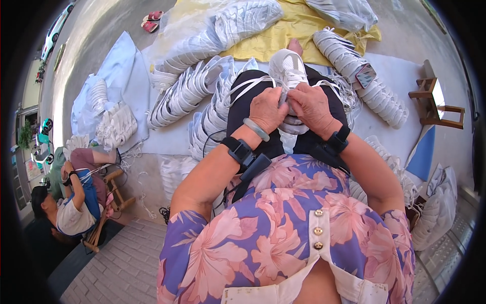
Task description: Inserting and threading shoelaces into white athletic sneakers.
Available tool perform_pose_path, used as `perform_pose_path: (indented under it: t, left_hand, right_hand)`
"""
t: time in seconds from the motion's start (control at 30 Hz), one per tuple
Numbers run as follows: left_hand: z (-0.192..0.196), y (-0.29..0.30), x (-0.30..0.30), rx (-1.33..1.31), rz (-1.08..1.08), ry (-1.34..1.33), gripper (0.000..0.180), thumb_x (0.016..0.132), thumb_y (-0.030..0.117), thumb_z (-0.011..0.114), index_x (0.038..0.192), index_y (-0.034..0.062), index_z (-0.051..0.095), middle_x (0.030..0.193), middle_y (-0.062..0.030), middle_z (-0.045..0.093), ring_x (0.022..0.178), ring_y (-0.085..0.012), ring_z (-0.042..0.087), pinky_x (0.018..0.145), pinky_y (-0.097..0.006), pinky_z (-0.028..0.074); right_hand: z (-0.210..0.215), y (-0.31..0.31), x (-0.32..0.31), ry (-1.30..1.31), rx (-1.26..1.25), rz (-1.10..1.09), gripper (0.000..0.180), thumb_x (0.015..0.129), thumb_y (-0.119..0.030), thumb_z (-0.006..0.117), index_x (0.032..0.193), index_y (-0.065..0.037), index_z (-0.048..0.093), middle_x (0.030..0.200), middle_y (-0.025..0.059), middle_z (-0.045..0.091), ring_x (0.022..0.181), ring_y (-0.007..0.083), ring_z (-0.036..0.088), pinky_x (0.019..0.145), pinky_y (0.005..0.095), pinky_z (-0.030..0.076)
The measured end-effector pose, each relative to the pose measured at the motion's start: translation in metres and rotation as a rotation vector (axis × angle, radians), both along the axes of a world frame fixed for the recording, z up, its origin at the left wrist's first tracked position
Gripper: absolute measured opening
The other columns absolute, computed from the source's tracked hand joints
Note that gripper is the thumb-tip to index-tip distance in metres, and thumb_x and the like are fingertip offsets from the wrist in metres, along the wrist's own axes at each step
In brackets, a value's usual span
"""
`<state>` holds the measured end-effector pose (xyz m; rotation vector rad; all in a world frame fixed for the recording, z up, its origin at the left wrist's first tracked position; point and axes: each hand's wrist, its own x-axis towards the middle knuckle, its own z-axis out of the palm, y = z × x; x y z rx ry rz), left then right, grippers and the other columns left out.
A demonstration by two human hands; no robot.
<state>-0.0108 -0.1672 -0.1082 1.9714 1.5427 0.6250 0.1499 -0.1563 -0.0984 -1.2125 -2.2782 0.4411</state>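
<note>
A white sneaker (287, 62) rests between my thighs, toe pointing away from me. Both of my hands meet at its laced opening. My left hand (267, 108) is closed, thumb and fingers gripping the shoe's edge by the eyelets. Fingertips of my right hand (315, 107) pinch together on the lace beside it. A loose white shoelace (249, 86) loops out to the left over my dark trouser leg, and more lace hangs over the right knee. My fingers cover the exact spot being gripped.
Rows of nested white shoes (187, 93) lie left, with another row (349, 66) carrying a phone (365, 76) right. Beyond is a yellow sheet (258, 48). A wooden stool (435, 99) stands right. Another person (76, 202) sits at left near bundled shoes (116, 126).
</note>
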Motion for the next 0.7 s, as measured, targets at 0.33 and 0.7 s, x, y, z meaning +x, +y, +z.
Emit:
perform_pose_path:
  t: [0.33, 0.7]
  left_hand:
    - [-0.018, 0.011, -0.015, -0.229, 0.023, -0.428, 0.024, 0.078, 0.007, 0.052, 0.098, -0.0005, 0.061, 0.083, -0.0085, 0.065, 0.072, -0.0111, 0.058, 0.067, -0.025, 0.047]
    - [-0.007, -0.011, 0.002, 0.085, -0.049, -0.167, 0.033, 0.073, 0.014, 0.062, 0.104, 0.0029, 0.057, 0.075, -0.0123, 0.055, 0.068, -0.0271, 0.057, 0.064, -0.033, 0.046]
  right_hand:
    - [0.0, 0.018, -0.01, -0.254, -0.052, -0.052, 0.016, 0.073, -0.022, 0.064, 0.078, -0.009, 0.056, 0.076, 0.0072, 0.055, 0.07, 0.0269, 0.058, 0.062, 0.0382, 0.044]
    - [0.023, -0.01, 0.025, -0.357, -0.003, 0.138, 0.003, 0.07, -0.01, 0.059, 0.07, -0.009, 0.056, 0.069, 0.0079, 0.053, 0.068, 0.0267, 0.054, 0.066, 0.0367, 0.035]
